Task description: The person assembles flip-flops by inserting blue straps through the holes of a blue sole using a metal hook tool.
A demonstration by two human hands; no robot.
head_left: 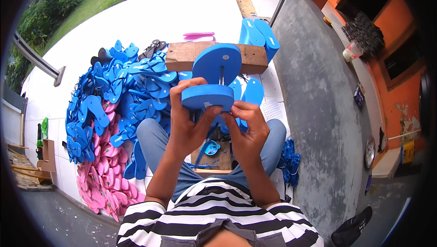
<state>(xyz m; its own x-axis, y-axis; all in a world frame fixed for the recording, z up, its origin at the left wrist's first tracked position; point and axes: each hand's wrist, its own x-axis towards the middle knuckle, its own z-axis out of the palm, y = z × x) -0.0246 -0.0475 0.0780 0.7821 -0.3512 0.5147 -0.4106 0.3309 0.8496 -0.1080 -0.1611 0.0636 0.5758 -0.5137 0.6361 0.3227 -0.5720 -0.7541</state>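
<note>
In front of me a blue flip-flop (208,97) is held up, its thick near edge toward me. My left hand (184,122) is closed around its left side, thumb on the underside. My right hand (250,126) pinches at its right edge; the fingertips partly hide what they grip there. Behind it, a rounded blue sole (217,63) leans before a wooden beam (182,56), with a thin metal rod (221,75) showing between the two blue parts. Whether these parts are one piece, I cannot tell. Below my hands hangs a blue strap (203,149).
Heaps of blue flip-flops (148,85) and pink flip-flops (107,169) lie at left. A small blue bowl (210,147) sits between my legs. Blue soles (252,33) stand behind the beam's right end. Blue straps (289,162) lie in a bundle by my right knee.
</note>
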